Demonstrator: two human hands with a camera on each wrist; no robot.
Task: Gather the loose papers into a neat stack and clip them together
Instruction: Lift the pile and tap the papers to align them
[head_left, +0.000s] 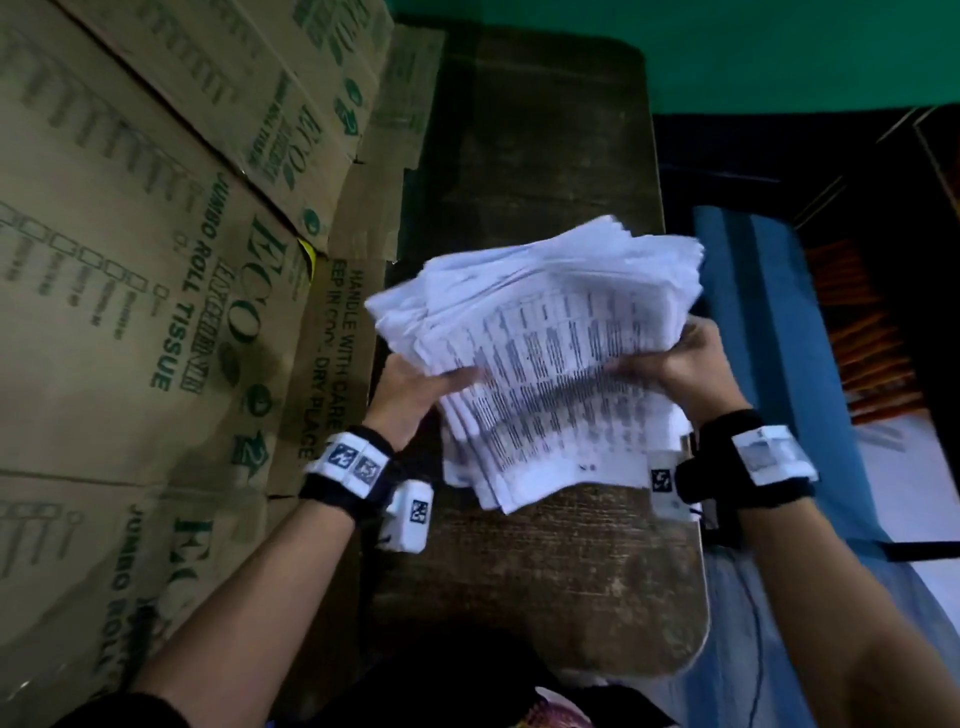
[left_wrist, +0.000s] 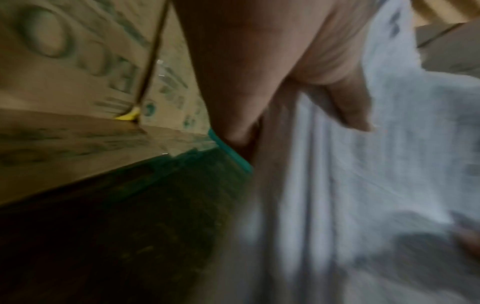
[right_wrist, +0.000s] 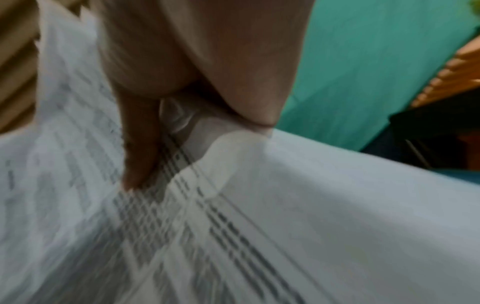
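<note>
White printed papers (head_left: 545, 353) are sitting in a thick, messy sheaf at mid-frame of the head view, edges fanned and uneven, held up over the dark wooden bench (head_left: 545, 571). Whether the lower edge is touching the bench is not clear. Left hand (head_left: 415, 395) is gripping the sheaf's left side, fingers curling under and thumb on top. Right hand (head_left: 680, 358) is gripping the right side the same way, thumb pressing onto the printed top sheet. Both wrists are wearing black straps with white tagged blocks.

Left wrist view, blurred: hand (left_wrist: 272, 67) at upper centre, thumb lying on the papers (left_wrist: 376, 164) filling the right half of the frame, bench (left_wrist: 130, 236) dark at lower left.

Right wrist view, blurred: hand (right_wrist: 197, 61) at top centre, thumb pinching down onto papers (right_wrist: 259, 226) with rows of dark print.

Brown cardboard boxes (head_left: 130, 260) with green lettering are filling the left side of the head view. Green wall (head_left: 727, 47) is running along the top, blue fabric (head_left: 769, 338) at right.
</note>
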